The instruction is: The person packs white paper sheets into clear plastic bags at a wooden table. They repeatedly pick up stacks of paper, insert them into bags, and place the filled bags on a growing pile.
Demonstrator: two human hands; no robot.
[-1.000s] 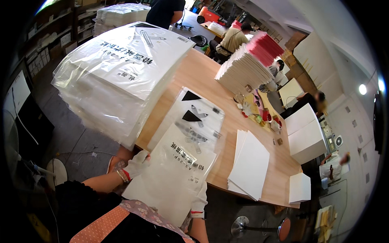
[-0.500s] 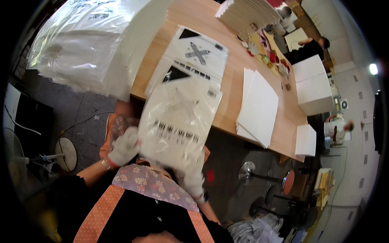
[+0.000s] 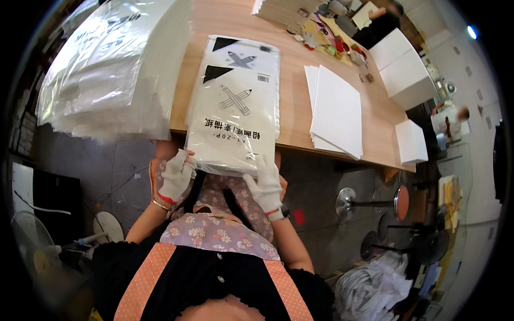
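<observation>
The person sits at the near edge of the counter (image 3: 300,134), both hands in white gloves. The left hand (image 3: 175,176) pinches the near left corner of a clear plastic pack of white paper (image 3: 233,125), its grip clenched on the pack's edge. The right hand (image 3: 265,184) lies with its fingers spread flat against the near right corner of the same pack, pressing it rather than curling around it. The pack hangs partly over the counter's near edge, above the person's flowered lap, with its far end resting on the wood.

Beyond it, at twelve o'clock from the hands, a second similar pack (image 3: 243,53) lies under the far end of the first. At ten o'clock stands a tall heap of bagged packs (image 3: 107,69), its near side overhanging the counter's edge. At two o'clock a loose pile of white sheets (image 3: 337,112) lies flat, well apart from the held pack. Farther off at one o'clock are small coloured bits (image 3: 326,40) and white boxes (image 3: 401,69). Another person (image 3: 452,120) sits far off at three o'clock.
</observation>
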